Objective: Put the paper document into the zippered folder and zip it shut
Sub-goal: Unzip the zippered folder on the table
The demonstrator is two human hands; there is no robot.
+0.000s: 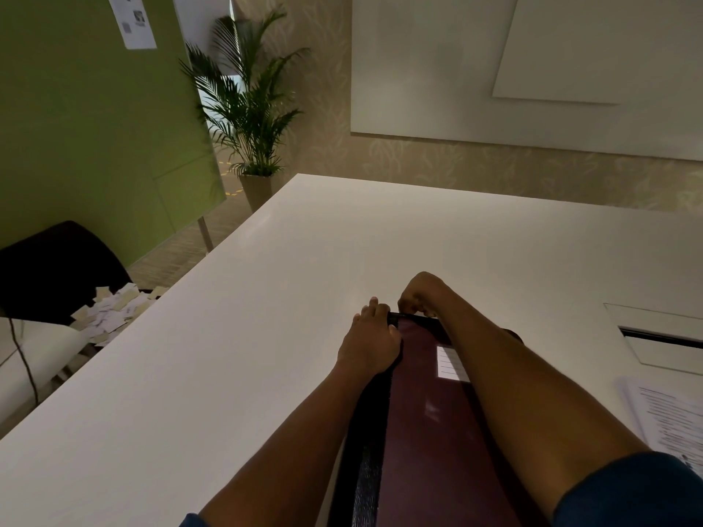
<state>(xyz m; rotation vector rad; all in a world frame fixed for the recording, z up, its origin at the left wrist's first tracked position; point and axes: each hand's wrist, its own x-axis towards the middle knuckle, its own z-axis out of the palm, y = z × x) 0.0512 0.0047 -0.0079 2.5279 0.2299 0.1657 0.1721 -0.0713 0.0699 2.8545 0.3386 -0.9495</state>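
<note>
Hands (pixel 371 344) (pixel 418 294) grip the zippered folder's (pixel 430 431) far corner.

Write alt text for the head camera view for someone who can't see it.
Two bare hands work at the far end of a dark red zippered folder on a white table: the left hand holds its corner, the right hand pinches at the zipper edge. A printed paper document lies to the right.
</note>
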